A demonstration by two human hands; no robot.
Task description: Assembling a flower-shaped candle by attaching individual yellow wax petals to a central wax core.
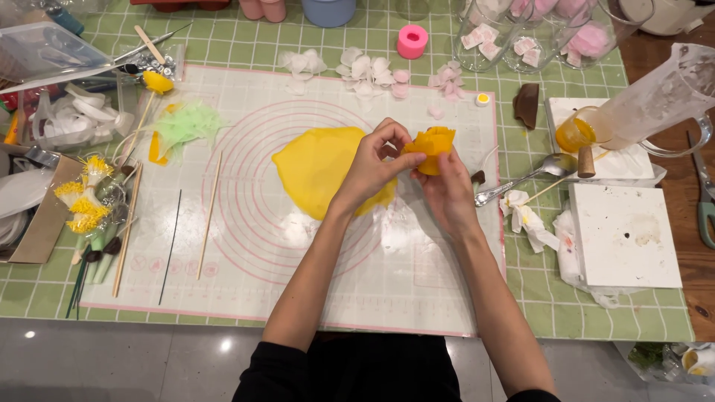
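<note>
Both hands (406, 173) pinch an orange paste flower (430, 148), opening facing up

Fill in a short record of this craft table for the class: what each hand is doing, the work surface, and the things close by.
left hand: left hand pinches the yellow-orange flower piece from the left
right hand: right hand cups the same piece from below
surface: white mat with pink circles on a green checked cloth
under the hands: flat yellow sheet on the mat
right of the hands: metal spoon, white square tile
far edge: pale petals, pink ring mould
left side: wooden skewers, light green scraps
</note>
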